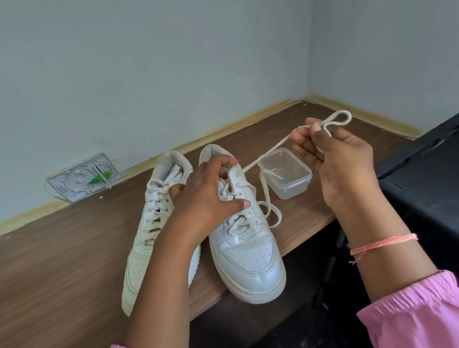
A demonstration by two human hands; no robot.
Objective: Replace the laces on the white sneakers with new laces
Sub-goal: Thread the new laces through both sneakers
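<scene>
A person in pink sleeves is working at a brown wooden surface (61, 269) where two white sneakers stand side by side, toes toward them. Taking the right sneaker (242, 230) as the landmark: the left sneaker (154, 226) is sitting just beside it, fully laced. The left hand (205, 197) is resting on the right sneaker's top, fingers curled around its tongue, steadying it. Up and to the right of that shoe, the right hand (336, 155) is pinching a lace (266, 152) in a closed grip, drawing it taut from the upper eyelets, a loop standing above the fingers. A clear plastic container (286, 172) is sitting just right of the shoe.

The right sneaker's toe is overhanging the surface edge; a strong pull might tip it off if the steadying hand slips. The slack lace end trailing beside the shoe could snag.

No brand, label or writing is readable anywhere.
</scene>
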